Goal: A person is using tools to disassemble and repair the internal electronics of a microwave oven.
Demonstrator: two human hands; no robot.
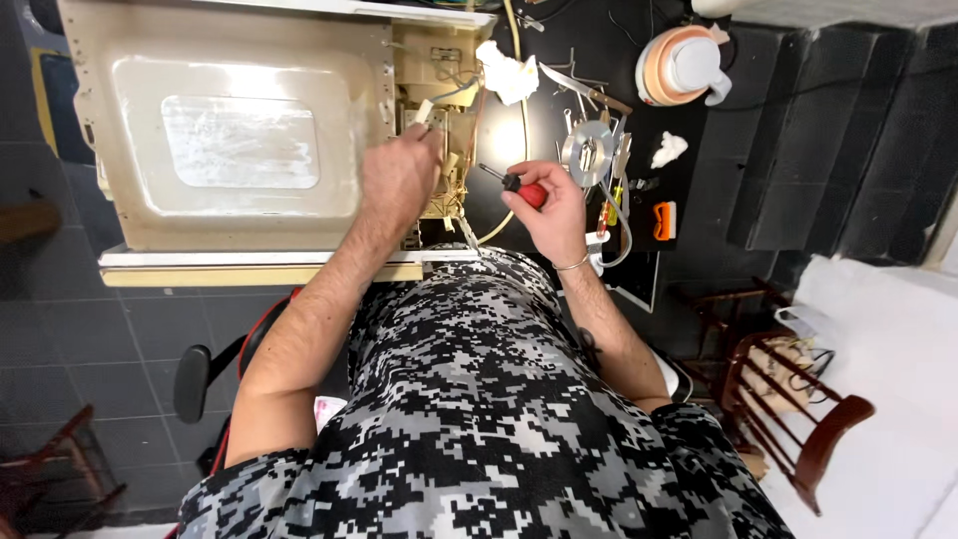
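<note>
Care is what I need here: my left hand [399, 175] pinches a small white part [426, 112] inside the open oven [239, 130], and my right hand [549, 205] grips the red screwdriver [519, 186] just beside it, so I should go slow.

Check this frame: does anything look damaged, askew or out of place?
Yes. The cream appliance lies opened, wiring compartment exposed. Left hand reaches into it; right hand holds a red-handled screwdriver. Crumpled tissue sits beside it.

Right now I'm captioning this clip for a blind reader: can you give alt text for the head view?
A person's left hand reaches into the wiring compartment of an opened cream appliance casing, while the right hand holds a red-handled screwdriver. Tools and a crumpled cloth lie on the dark bench beyond.
</note>
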